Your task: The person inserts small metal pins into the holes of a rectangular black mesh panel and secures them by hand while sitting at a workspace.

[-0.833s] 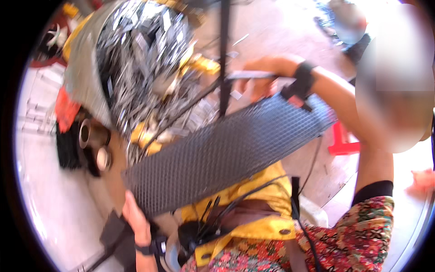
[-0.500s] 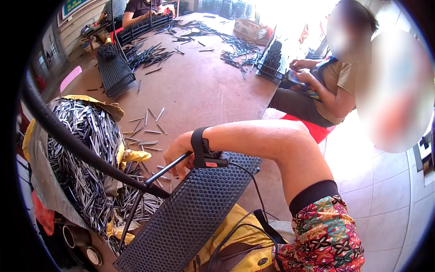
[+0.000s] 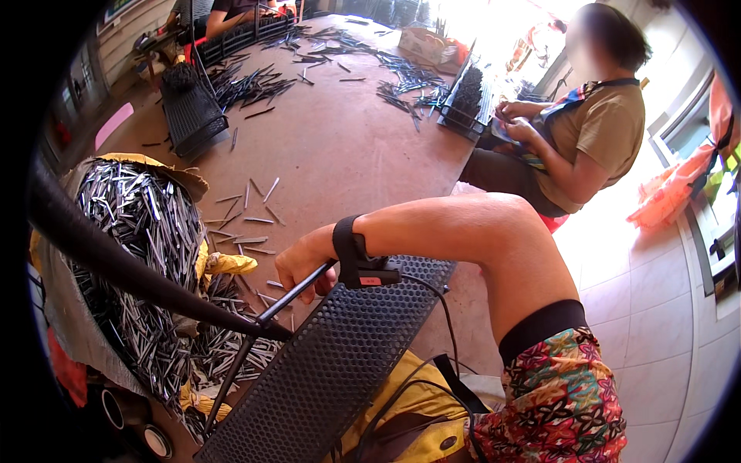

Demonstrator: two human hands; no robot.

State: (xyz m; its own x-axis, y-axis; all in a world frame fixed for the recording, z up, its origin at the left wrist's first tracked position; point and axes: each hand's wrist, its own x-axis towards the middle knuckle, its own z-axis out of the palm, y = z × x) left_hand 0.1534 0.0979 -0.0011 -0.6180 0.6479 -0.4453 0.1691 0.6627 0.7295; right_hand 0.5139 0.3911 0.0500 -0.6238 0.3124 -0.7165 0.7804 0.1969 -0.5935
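My right hand (image 3: 303, 264) reaches over the top edge of a black perforated rack (image 3: 347, 339) and bends down on its far side. Its fingers look curled, partly hidden by the rack's metal rod (image 3: 295, 291), and whatever they hold is out of sight. A black strap with a small box (image 3: 367, 270) is round my right wrist, with a cable running from it. My left hand does not show. Left of the rack, an open sack (image 3: 85, 309) is heaped with slim dark metal-looking strips (image 3: 139, 231). Loose strips (image 3: 251, 239) lie on the table just beyond my right hand.
A thick black bar (image 3: 139, 270) crosses the left foreground. Further racks stand at the table's far left (image 3: 193, 123) and right (image 3: 465, 104), near piles of dark strips (image 3: 247, 86). A co-worker (image 3: 587, 139) sits at the right; another person's arm (image 3: 231, 21) shows at the far left.
The view has shifted slightly. My right hand stays behind the rack's top edge, with its fingers a little differently bent. The co-worker at the right still holds both hands together.
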